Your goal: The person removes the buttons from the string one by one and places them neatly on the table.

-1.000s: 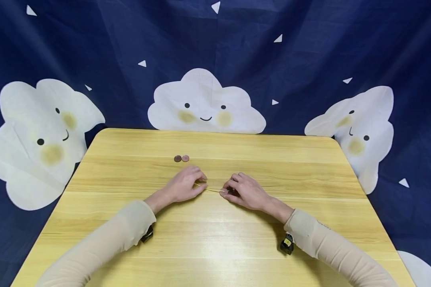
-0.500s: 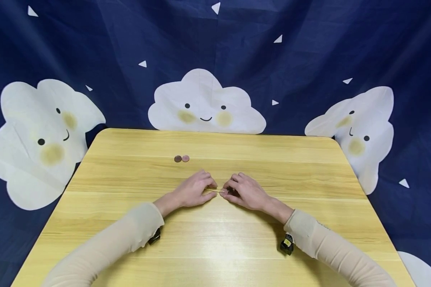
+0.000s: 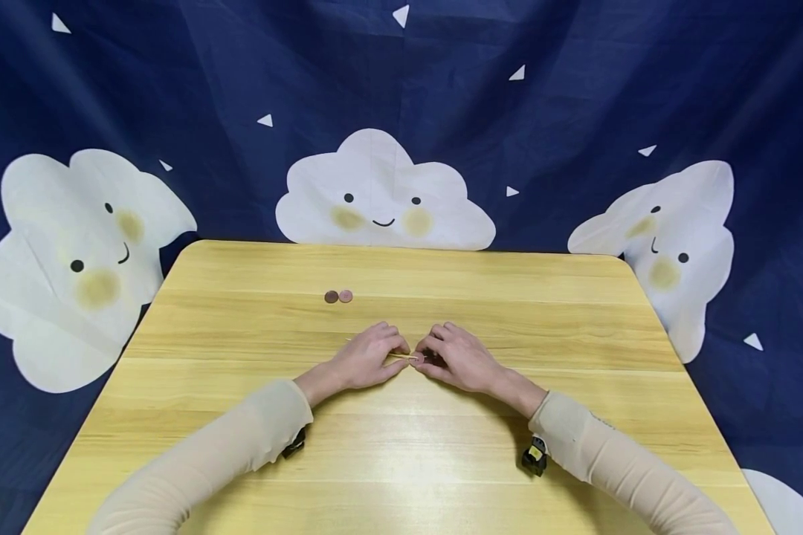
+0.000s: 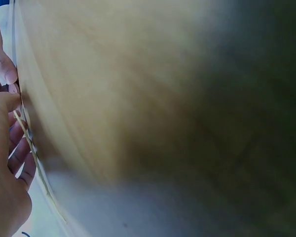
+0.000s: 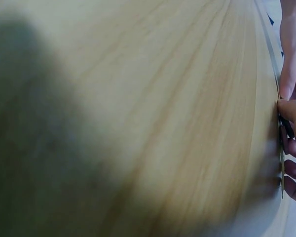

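Observation:
Over the middle of the table, my right hand (image 3: 465, 360) pinches a pinkish round button (image 3: 416, 358) between thumb and fingers. A thin yellow cord (image 3: 400, 356) runs from this button into my left hand (image 3: 368, 358), whose thumb and fingertips pinch it right beside the button. The cord (image 4: 33, 153) trails back beneath the left palm in the left wrist view. Behind the pink button, a dark piece (image 5: 287, 127) shows under the right fingers in the right wrist view, mostly hidden. The two hands' fingertips nearly meet.
A dark brown button (image 3: 331, 296) and a pink button (image 3: 346, 296) lie side by side on the wooden table (image 3: 508, 297), beyond the left hand. Behind the table's far edge hangs a dark blue cloth (image 3: 442, 89) with white clouds.
My left hand has moved right along the cord until its fingertips are close to the button. The right hand and the two buttons on the table have stayed in place.

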Action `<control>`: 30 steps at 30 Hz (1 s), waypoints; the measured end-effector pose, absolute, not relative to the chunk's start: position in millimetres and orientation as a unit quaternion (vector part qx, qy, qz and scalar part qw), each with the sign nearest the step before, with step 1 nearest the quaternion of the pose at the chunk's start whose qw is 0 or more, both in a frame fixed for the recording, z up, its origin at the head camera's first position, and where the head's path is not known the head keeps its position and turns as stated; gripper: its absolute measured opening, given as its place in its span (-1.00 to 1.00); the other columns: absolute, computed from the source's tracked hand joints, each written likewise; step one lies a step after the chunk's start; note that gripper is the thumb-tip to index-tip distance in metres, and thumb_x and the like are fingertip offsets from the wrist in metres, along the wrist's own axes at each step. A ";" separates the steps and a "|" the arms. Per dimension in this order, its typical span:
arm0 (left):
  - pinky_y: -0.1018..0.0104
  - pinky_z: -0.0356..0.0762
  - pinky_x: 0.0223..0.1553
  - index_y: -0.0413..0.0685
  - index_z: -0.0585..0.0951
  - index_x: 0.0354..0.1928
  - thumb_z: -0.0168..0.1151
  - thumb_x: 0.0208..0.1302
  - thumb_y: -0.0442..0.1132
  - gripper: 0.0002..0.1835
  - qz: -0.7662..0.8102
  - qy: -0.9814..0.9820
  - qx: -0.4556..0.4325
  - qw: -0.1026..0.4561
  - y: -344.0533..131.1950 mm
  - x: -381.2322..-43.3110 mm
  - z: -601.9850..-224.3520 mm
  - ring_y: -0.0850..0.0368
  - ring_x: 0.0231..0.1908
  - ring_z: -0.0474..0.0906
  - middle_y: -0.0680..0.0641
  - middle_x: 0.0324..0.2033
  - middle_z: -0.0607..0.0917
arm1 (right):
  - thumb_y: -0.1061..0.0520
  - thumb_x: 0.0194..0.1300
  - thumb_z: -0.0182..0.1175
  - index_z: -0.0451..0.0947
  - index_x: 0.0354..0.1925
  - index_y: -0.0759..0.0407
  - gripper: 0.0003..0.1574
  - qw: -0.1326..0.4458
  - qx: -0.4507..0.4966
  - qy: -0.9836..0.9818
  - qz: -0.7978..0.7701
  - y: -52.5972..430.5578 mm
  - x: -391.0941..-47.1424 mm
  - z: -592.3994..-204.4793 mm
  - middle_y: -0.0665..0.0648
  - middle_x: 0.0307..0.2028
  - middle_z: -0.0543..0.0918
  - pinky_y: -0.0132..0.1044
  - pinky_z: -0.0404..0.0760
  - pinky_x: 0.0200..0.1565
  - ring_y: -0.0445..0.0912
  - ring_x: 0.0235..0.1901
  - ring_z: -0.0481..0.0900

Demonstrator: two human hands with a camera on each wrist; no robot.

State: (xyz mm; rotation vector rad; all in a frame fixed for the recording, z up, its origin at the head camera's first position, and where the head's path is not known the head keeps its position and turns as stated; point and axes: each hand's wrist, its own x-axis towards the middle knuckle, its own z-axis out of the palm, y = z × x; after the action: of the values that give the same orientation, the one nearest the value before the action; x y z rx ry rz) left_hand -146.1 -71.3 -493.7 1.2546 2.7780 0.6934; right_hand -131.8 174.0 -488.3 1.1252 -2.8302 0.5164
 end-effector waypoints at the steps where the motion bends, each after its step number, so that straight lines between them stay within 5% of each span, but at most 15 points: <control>1: 0.22 0.61 0.08 0.02 0.74 -0.07 0.37 0.42 -0.05 -0.80 0.223 0.888 0.402 0.005 -71.2 -146.0 -493.9 0.15 -0.06 0.59 0.07 -0.14 0.76 | -0.15 0.43 0.36 0.72 -0.02 -0.04 -0.70 0.026 0.364 -0.916 0.167 173.8 -131.5 -487.9 -0.04 -0.18 0.64 -0.34 0.44 -0.20 -0.17 -0.24 0.41; 30: 0.27 0.54 -0.08 0.03 0.73 -0.21 0.38 0.39 -0.17 -0.94 0.224 0.885 0.407 -0.012 -71.6 -145.6 -495.8 0.18 -0.20 0.49 0.09 -0.26 0.71 | -0.17 0.34 0.44 0.69 0.09 0.00 -0.54 0.020 0.339 -0.925 0.170 185.1 -125.4 -485.9 -0.04 -0.14 0.64 -0.28 0.54 -0.14 -0.15 -0.16 0.48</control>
State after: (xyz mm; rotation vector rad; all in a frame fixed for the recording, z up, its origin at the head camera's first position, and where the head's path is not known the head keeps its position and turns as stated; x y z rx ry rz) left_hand -145.6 -71.6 -495.8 1.2893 2.8028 0.7085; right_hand -125.4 185.1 -485.9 1.0520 -2.8697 0.5258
